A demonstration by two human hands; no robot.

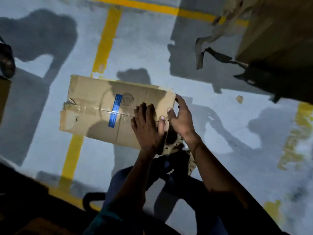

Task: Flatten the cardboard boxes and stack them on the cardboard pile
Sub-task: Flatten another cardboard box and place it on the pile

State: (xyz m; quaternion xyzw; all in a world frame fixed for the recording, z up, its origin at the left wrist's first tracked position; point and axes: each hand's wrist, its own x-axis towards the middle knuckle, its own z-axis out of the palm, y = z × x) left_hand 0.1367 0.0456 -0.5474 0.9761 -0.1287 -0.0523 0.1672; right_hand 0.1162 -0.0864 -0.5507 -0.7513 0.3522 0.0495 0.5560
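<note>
A brown cardboard box [105, 109] lies on the grey floor in the middle of the view, with clear tape along its seam and a blue label strip across it. My left hand [146, 126] rests palm down on its near right part, fingers straight. My right hand [182, 116] is at the box's right end, fingers spread, thumb touching the edge near the open end. A torn flap [190, 162] hangs below that end, partly hidden by my arms.
A large cardboard box [277, 31] with torn tape strips stands at the upper right. Yellow floor lines [105, 41] run under and behind the box. A small cardboard scrap [239, 99] lies right of my hand. Dark cardboard fills the lower left corner.
</note>
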